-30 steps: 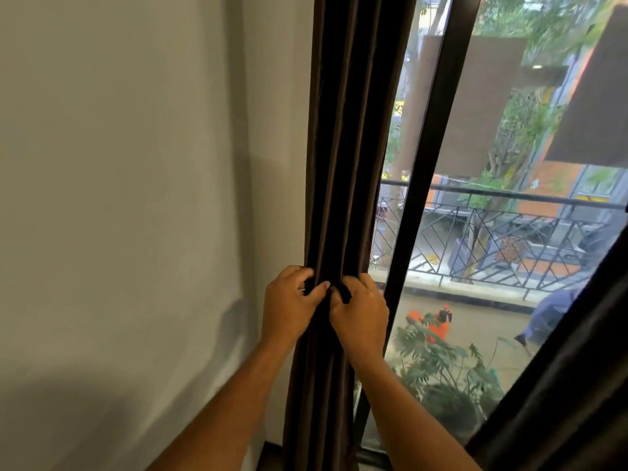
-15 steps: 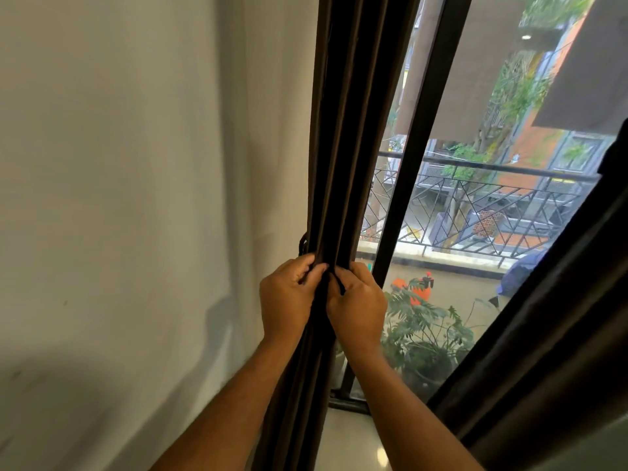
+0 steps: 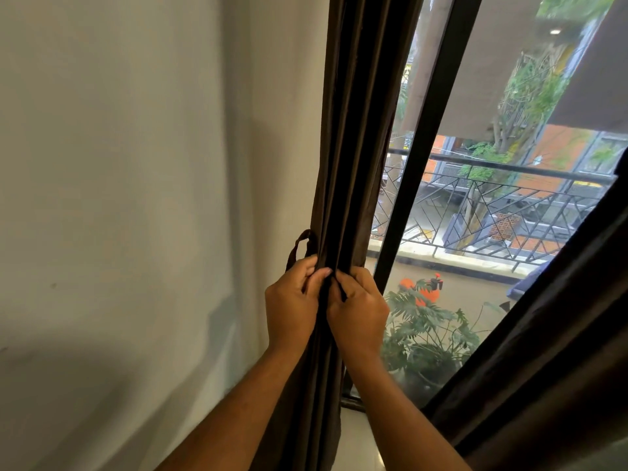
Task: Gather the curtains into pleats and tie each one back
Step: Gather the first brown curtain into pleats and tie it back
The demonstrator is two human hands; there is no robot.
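a dark brown curtain (image 3: pixel 356 158) hangs in the middle of the frame, bunched into narrow upright pleats, running from the top edge down to the bottom centre. it lies between a pale wall (image 3: pixel 136 198) on the left and a black window frame (image 3: pixel 431 130) just to its right.

both hands meet on the curtain a little below the centre of the frame, side by side and touching. the left hand (image 3: pixel 290 309) has its fingers (image 3: pixel 314 275) curled round the left side of the gathered folds, grasping them. the right hand (image 3: pixel 360 314) has its fingers curled over the right side of the folds, and a thin dark strip of the tie-back (image 3: pixel 341 291) crosses between its thumb and forefinger, pinched there. another part of the same dark band forms a loop (image 3: pixel 299 244) that sticks out from the curtain's left edge just above the left hand.

a second curtain (image 3: pixel 550 351) slants across the lower right of the frame. through the glass, a potted plant (image 3: pixel 428 331) stands at lower centre-right, with a metal balcony railing (image 3: pixel 492 202) above it.
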